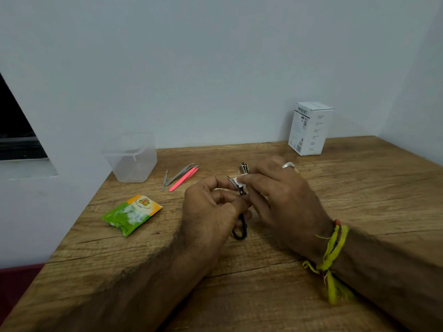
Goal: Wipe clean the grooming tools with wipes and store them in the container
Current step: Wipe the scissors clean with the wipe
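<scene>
Over a wooden worktop (359,188), the left hand (211,209) grips small black-handled scissors (241,226), blades pointing up and away. The right hand (280,195), a ring (287,165) on one finger and yellow thread (332,250) around the wrist, pinches a white wipe (239,180) against the blades. Just behind the hands lies a small metal tool (243,167). To the left lie steel tweezers (182,173) touching pink tweezers (183,179), with a thin metal tool (165,179) beside them. A clear plastic container (130,159) stands near the wall, a green and orange wipe packet (131,214) lies nearer, and a white box (310,128) stands at the back right.
</scene>
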Demonstrator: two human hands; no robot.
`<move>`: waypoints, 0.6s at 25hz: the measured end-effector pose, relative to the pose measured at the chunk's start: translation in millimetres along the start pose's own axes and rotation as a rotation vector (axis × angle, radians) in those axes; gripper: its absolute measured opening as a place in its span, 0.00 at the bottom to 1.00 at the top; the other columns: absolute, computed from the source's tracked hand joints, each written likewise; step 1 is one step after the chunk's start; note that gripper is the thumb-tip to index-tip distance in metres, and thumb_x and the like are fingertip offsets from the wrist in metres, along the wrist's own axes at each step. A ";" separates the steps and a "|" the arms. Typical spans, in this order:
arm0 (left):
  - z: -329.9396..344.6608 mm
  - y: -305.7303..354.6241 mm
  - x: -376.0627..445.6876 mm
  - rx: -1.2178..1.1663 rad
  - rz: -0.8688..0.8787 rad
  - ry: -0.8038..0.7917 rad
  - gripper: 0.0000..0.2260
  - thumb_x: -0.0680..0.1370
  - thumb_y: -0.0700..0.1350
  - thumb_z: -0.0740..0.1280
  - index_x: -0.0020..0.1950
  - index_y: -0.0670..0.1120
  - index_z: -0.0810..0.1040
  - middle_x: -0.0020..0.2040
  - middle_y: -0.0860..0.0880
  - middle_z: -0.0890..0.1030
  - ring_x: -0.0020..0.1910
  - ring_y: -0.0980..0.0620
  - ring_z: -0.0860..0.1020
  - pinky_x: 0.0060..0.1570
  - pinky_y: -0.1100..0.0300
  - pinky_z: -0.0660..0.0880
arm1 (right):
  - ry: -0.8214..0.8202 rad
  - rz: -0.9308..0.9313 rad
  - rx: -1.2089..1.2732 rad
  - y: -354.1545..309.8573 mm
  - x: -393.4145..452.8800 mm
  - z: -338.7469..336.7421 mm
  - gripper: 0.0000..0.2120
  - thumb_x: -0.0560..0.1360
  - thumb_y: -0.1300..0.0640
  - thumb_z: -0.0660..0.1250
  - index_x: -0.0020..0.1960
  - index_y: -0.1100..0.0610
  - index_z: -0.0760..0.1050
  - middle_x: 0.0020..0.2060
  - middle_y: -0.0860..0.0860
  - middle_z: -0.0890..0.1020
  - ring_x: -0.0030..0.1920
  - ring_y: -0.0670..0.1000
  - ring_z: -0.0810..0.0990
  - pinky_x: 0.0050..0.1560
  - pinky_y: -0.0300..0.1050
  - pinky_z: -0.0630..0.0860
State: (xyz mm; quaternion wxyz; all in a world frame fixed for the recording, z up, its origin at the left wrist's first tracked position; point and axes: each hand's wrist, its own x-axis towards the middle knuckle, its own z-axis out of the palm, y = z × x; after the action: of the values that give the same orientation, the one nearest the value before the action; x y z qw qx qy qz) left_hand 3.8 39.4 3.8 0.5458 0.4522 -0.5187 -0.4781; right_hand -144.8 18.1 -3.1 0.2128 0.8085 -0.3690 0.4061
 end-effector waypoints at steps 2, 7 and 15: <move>0.7 0.1 -0.5 -0.004 0.002 -0.002 0.11 0.71 0.29 0.72 0.49 0.39 0.78 0.35 0.39 0.84 0.29 0.50 0.82 0.27 0.62 0.74 | -0.042 -0.005 -0.001 1.5 -0.1 -0.4 0.11 0.77 0.59 0.63 0.51 0.62 0.83 0.45 0.55 0.82 0.46 0.56 0.78 0.46 0.50 0.74; 0.1 -2.1 0.6 -0.026 0.011 0.010 0.10 0.72 0.30 0.74 0.48 0.41 0.77 0.34 0.41 0.84 0.29 0.49 0.82 0.27 0.63 0.73 | -0.062 -0.005 0.033 0.9 0.2 -2.9 0.12 0.76 0.59 0.62 0.51 0.62 0.83 0.45 0.55 0.82 0.46 0.57 0.79 0.47 0.50 0.75; -0.9 -2.3 0.2 -0.018 0.026 -0.018 0.10 0.72 0.33 0.75 0.51 0.39 0.78 0.35 0.42 0.85 0.29 0.50 0.82 0.28 0.62 0.74 | -0.096 -0.029 0.046 3.8 -0.7 -7.8 0.08 0.74 0.65 0.67 0.50 0.62 0.83 0.45 0.55 0.82 0.45 0.58 0.79 0.43 0.55 0.78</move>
State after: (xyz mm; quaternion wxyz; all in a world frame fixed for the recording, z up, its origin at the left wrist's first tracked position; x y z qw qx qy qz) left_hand 4.5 38.9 1.5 0.5514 0.4360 -0.5252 -0.4797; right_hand -151.9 20.9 1.0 0.1821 0.8368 -0.3579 0.3721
